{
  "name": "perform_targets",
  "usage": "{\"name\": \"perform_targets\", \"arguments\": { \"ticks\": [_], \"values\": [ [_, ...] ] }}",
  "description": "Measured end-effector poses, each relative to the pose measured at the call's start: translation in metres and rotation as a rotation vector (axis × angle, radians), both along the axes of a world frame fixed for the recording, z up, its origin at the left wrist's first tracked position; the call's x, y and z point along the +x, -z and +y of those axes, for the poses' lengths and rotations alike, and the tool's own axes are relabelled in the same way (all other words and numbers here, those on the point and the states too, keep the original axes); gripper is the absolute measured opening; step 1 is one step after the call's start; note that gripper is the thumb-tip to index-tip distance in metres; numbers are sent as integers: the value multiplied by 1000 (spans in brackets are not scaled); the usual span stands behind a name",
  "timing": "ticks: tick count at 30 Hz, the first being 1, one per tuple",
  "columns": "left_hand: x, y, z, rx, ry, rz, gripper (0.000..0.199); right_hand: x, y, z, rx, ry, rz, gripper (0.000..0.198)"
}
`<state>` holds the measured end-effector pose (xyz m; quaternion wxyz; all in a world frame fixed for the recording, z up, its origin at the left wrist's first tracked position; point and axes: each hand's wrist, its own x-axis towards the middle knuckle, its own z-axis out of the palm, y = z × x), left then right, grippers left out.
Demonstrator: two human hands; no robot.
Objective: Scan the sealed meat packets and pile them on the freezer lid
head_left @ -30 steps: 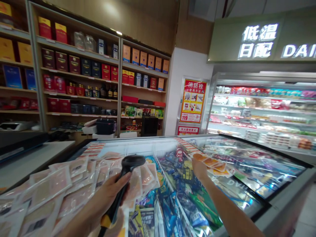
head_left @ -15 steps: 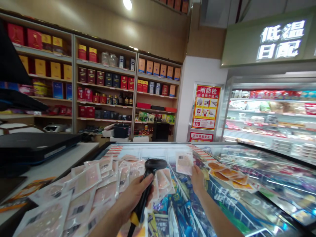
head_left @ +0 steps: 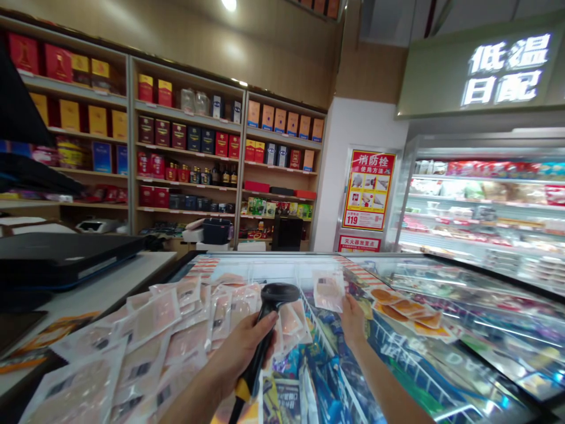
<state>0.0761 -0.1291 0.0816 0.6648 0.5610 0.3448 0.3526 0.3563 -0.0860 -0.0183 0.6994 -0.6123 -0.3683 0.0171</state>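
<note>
My left hand (head_left: 247, 344) is wrapped round the handle of a black barcode scanner (head_left: 279, 292), whose head tilts up and away from me. A yellow collar and a cable show at the handle's lower end. Farther right, my right hand (head_left: 353, 318) pinches the lower right corner of a clear flat packet (head_left: 329, 290) with a pale slice inside. This packet is held up above the freezer, apart from the scanner. Many similar packets (head_left: 154, 321) lie overlapping on the freezer's glass, to the left of and beneath my left hand.
Packets with orange-brown rounds (head_left: 408, 309) lie on the chest freezer's glass (head_left: 445, 274) at right. Blue bags (head_left: 324, 377) fill wire baskets below. A counter (head_left: 115, 294) with a black device (head_left: 66, 259) stands at left. Shelves of boxes (head_left: 189, 141) line the back wall.
The view has shifted very slightly. Both hands keep their grips, and the scanner and the raised packet stay almost where they were.
</note>
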Motion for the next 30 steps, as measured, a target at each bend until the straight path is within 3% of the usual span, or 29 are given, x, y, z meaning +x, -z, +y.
{"name": "perform_targets", "arguments": {
  "ticks": [12,23,30],
  "values": [
    [-3,-1,-2,-1,112,-82,34,1,0,-1,-76,10,-38,46],
    [-4,-8,-9,-32,51,-125,33,3,6,0,-63,-42,-53,45],
    [-5,-6,-3,-39,87,-126,34,0,4,-2,-67,-27,-60,44]
  ]
}}
